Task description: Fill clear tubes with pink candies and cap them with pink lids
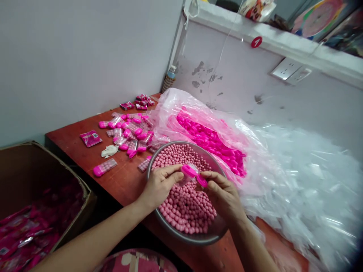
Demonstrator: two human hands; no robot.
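Observation:
Over a grey metal bowl point(195, 239) of small pink balls point(184, 211), I hold a small clear container with a pink cap point(189, 171). My left hand point(159, 186) pinches it between thumb and fingers. The thumb and fingers of my right hand point(227, 196) are closed on the cap's flip lid point(202, 180), which stands open to the right. Whether balls are inside the container is hard to tell against those behind it. Filled clear containers with pink caps point(132, 130) lie heaped left of the bowl, and one more filled container point(105, 167) lies apart near the table edge.
Behind the bowl, a plastic bag point(176, 100) holds many pink caps point(211, 139). Clear plastic pieces point(312, 181) pile up at right. Pink packets point(90, 138) and a crumpled white item point(109, 151) lie on the red table point(76, 128). A cardboard box point(85, 190) stands at lower left.

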